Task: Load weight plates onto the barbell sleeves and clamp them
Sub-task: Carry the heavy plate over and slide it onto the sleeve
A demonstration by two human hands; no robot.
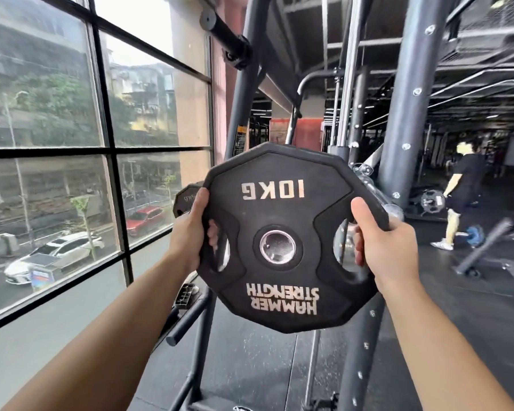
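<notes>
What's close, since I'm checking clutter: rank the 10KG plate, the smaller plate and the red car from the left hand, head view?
1. 10KG plate: gripped by the left hand.
2. Smaller plate: just behind the hand, window side.
3. Red car: outside, down on the street.

There is one camera, and it sits on the person's head. It looks forward and a bit down, along both arms. The left hand and the right hand are close, near the middle of the picture. The weight plate is between them, its flat face turned to the camera. The view is wide: a window shows out past the left hand, and a gym floor past the right hand.
</notes>
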